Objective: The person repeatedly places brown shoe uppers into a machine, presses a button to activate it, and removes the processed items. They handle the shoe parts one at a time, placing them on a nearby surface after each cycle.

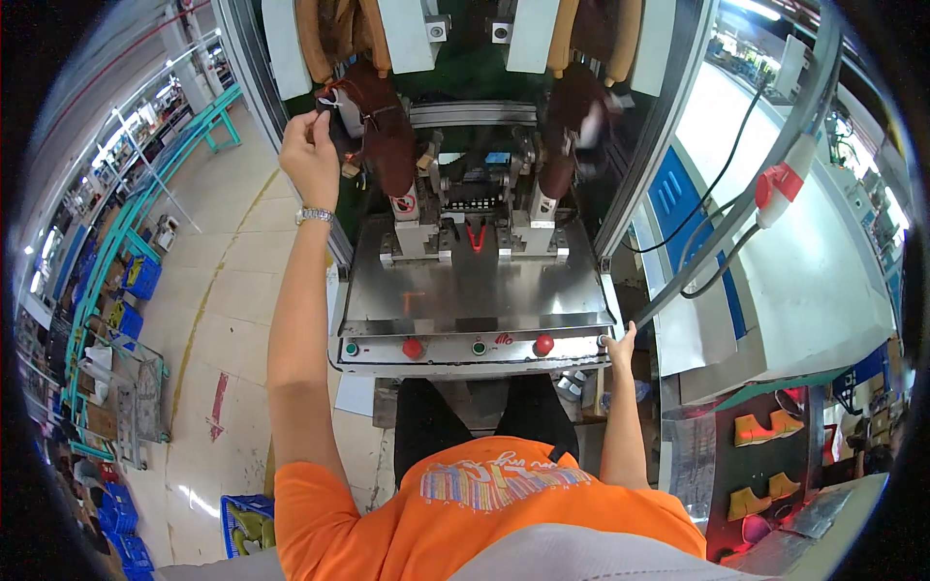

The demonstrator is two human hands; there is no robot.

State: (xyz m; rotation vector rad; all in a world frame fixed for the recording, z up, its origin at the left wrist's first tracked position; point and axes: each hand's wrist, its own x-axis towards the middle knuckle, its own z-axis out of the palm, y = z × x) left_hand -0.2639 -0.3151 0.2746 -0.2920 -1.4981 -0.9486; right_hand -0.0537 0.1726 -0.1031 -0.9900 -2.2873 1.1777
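Note:
Two brown shoe uppers sit toes-down on the machine's moulds: the left upper [387, 145] and the right upper [559, 136], which looks blurred. My left hand [312, 160] is raised beside the left one. Its fingers are pinched together at the upper's outer top edge, near a white loop; the exact grip is partly hidden. Low on the right, my right hand [621, 349] rests at the end of the control panel [446, 353], touching a round button [603, 341]. One finger points up and the hand holds nothing.
Tan padded arms [567, 39] hang above the uppers. Two red knobs, including the left knob [413, 349], stand on the panel. A metal post with a red-and-white connector [778, 184] slants at right. Beyond it, shoe parts [765, 428] lie on a red-lit conveyor.

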